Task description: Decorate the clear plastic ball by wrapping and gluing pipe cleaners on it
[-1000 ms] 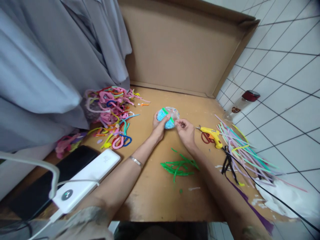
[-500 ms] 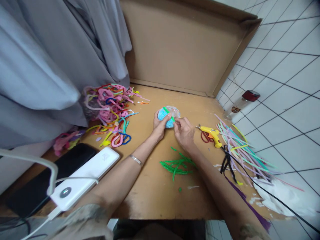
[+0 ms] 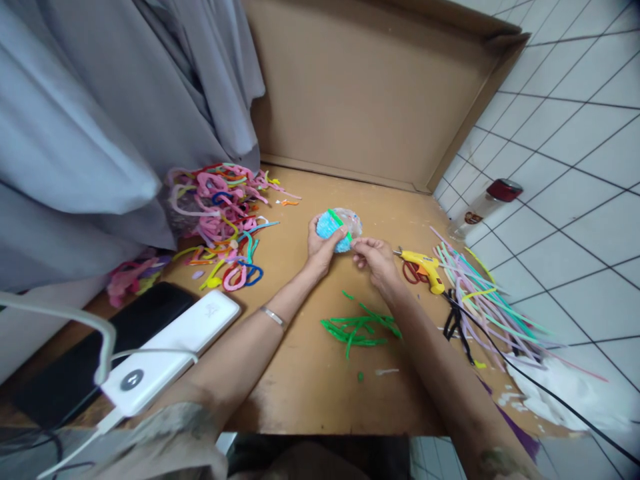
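In my left hand [image 3: 321, 248] is a small round piece [image 3: 327, 225], textured blue on one side and clear on the other, like a plastic cup or bottle base. My left fingers wrap behind it and the thumb presses on its front. A green pipe cleaner [image 3: 340, 221] runs slantwise across it, where the blue meets the clear part. At the lower right edge, my right hand [image 3: 374, 257] pinches the end of this green strip between thumb and fingertips. Cut green pipe cleaners [image 3: 356, 330] lie on the table below my hands.
A yellow glue gun [image 3: 423, 267] and red-handled scissors [image 3: 411, 272] lie to the right, beside pastel pipe cleaners [image 3: 480, 300]. A tangled colourful pile [image 3: 215, 207], a white power bank [image 3: 175, 353] and a black phone [image 3: 150, 310] are left. A cardboard panel [image 3: 345, 93] stands behind.
My right hand has shifted slightly right and down, and its fingers have drawn back from the face of the blue piece to its edge. My left hand keeps its hold.
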Demonstrator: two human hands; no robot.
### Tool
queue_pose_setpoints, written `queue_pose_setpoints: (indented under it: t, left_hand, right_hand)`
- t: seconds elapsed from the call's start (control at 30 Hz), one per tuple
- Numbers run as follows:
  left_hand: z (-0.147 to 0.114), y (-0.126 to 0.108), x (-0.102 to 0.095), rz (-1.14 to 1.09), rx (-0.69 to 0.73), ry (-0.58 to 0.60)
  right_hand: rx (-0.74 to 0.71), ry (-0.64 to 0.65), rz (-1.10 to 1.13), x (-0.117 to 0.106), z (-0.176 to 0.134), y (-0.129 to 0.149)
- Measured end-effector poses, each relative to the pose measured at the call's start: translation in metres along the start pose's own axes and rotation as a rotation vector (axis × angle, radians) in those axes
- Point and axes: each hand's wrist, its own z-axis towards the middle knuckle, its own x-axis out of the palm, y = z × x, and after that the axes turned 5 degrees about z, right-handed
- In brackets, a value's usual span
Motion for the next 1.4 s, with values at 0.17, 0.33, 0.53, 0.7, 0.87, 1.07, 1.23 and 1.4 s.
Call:
queue_pose_setpoints:
  t: [0.17,0.33,0.53,0.7,0.87,1.07,1.23,1.4]
  left_hand:
    - [0.0,0.001,0.0,0.04,0.008,0.004]
    - [0.0,0.002,0.0,0.05,0.008,-0.015]
    - [-0.001,0.001,0.001,0.056,0.016,-0.021]
    - [-0.002,0.002,0.001,0.071,0.021,-0.028]
    - [-0.003,0.002,0.001,0.09,0.023,-0.004]
    - [0.001,0.005,0.0,0.081,0.018,-0.01]
    - [0.004,0.007,-0.002,0.038,0.009,0.003]
    - [0.002,0.007,-0.001,-0.087,-0.069,0.067]
  right_hand:
    - [0.034,-0.021,0.045,0.001,-0.001,0.001]
    - [0.013,-0.041,0.056,0.003,-0.001,0.0]
    - [-0.005,-0.083,0.006,0.005,-0.002,0.0]
    - [-0.004,-0.102,-0.006,0.006,-0.004,0.002]
    - [0.061,-0.094,-0.038,0.004,-0.002,0.006]
    - [0.158,-0.028,-0.094,-0.004,0.003,0.007]
    - [0.014,-0.13,-0.038,-0.008,0.004,0.007]
    - [0.046,0.059,0.042,-0.011,0.005,0.006]
